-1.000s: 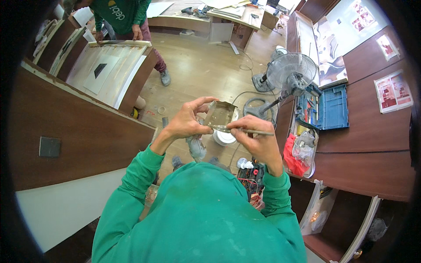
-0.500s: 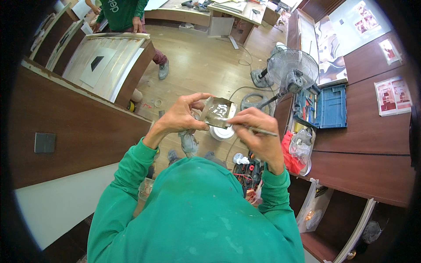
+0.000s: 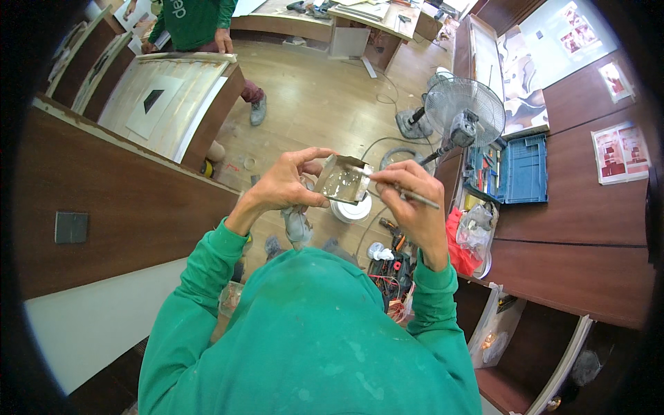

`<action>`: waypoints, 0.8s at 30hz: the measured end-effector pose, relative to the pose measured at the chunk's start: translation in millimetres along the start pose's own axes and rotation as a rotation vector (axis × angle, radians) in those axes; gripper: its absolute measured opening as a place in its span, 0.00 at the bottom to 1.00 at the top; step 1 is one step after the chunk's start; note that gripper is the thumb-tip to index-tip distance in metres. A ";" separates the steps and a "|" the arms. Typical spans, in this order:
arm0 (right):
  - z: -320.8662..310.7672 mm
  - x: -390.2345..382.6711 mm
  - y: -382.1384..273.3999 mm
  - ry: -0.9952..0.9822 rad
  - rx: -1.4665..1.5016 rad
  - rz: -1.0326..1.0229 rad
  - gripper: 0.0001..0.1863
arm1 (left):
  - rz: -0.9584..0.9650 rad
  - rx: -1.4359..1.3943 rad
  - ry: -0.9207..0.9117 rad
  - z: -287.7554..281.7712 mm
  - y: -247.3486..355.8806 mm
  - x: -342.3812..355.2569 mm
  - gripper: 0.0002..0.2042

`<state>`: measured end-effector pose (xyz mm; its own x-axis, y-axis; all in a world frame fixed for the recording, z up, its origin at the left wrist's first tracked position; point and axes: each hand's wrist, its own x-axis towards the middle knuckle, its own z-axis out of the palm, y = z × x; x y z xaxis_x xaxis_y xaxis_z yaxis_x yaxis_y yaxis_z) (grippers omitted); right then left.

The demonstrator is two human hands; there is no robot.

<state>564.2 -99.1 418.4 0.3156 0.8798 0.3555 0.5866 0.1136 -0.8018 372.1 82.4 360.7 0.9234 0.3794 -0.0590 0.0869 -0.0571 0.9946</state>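
A small square, shallow metal box (image 3: 337, 187) sits in my left hand (image 3: 285, 181), pinched between thumb and fingers at its left side. Wet, whitish streaks lie on the inside of the box, which tilts toward me. My right hand (image 3: 418, 207) is closed on a thin brush (image 3: 423, 200), gripped like a pen. The brush tip is at the upper right part of the box, near its rim; whether it touches is hard to tell. Beneath the box, a round white tub (image 3: 351, 211) stands on the floor.
To the right are a standing fan (image 3: 463, 111), an open blue toolbox (image 3: 523, 169) and a red bag (image 3: 462, 242). Tools and wires (image 3: 393, 277) lie near my feet. A dark wood panel (image 3: 131, 166) runs along the left. A person in green (image 3: 190, 24) stands far left.
The brush tip has moved from the lower right of the box up toward its upper right rim. White streaks inside look more broken up. My left hand is nearly still.
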 end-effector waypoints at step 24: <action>9.8 -9.2 2.4 0.113 0.031 0.072 0.06 | -0.055 -0.114 0.015 3.1 -0.3 0.3 0.45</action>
<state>555.4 -102.4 408.6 0.4393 0.8285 0.3472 0.5365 0.0680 -0.8411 373.5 79.7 360.2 0.9126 0.3927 -0.1134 0.0936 0.0694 0.9932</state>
